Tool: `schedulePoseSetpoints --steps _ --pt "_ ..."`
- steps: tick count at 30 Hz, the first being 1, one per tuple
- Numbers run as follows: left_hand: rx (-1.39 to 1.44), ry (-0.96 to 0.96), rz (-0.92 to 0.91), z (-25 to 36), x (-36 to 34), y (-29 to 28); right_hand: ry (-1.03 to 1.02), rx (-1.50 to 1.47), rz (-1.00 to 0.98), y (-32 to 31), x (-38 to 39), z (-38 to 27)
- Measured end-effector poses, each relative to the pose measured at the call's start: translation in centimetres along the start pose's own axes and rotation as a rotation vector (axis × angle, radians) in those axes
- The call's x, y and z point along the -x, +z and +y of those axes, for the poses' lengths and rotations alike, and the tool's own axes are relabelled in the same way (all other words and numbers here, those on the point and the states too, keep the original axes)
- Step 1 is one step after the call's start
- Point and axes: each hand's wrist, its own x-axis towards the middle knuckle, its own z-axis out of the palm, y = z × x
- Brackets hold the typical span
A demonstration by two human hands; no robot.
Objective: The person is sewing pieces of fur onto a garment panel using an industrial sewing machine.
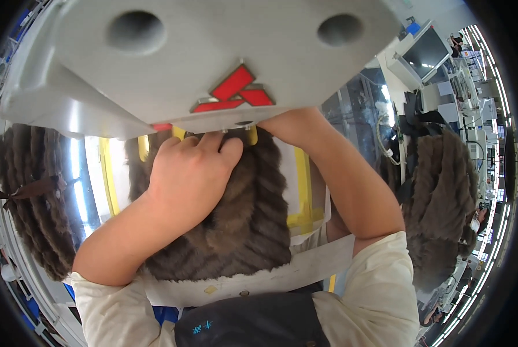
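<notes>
A brown fur piece (244, 243) with dark diagonal ridges lies in front of me, below the head of a pale grey sewing machine (305, 75) with a red emblem. My left hand (192, 170) is on the far part of the fur, its fingers bent down into the pile near the machine's underside. The hand looks closed on the fur, though its fingertips are hidden. Reaching in from the right, my right hand (288, 124) goes under the machine head. Only its back edge and wrist show; the fingers are out of sight.
White boards edged with yellow tape (305, 191) flank the fur. More brown fur strips (30, 196), tied with a dark band, hang at the left. Another fur pile (441, 196) is at the right. A monitor (425, 55) stands at the far right.
</notes>
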Motion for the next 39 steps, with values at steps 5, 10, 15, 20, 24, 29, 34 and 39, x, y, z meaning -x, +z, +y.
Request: schedulePoseSetpoints --steps 5,10,15,20,24,29,34,39 --pt "-0.038 -0.009 0.023 -0.2 0.2 0.1 -0.169 0.174 -0.101 -2.6 2.6 -2.7" --pt "-0.033 0.030 0.093 -0.4 0.2 0.3 -0.338 0.240 -0.319 -2.4 4.7 -2.0" --pt "-0.050 0.038 0.107 -0.4 0.3 0.7 -0.377 0.503 -0.265 -1.8 5.0 -2.8" --pt "-0.050 0.035 0.092 -0.4 0.2 0.3 -0.371 0.501 -0.254 -1.6 4.8 -3.2" --pt "-0.036 0.038 0.098 -0.4 0.2 0.4 -0.330 0.536 -0.282 -1.7 4.8 -3.6" --pt "-0.020 0.062 0.146 -0.5 0.1 0.6 -0.320 0.524 -0.265 -1.6 4.8 -4.0" --pt "0.011 0.060 0.122 -0.6 0.2 0.5 -0.284 0.529 -0.263 -1.6 4.8 -4.2" --pt "0.025 0.049 0.075 -0.5 0.2 0.4 -0.314 0.506 -0.248 -1.5 4.7 -3.8"
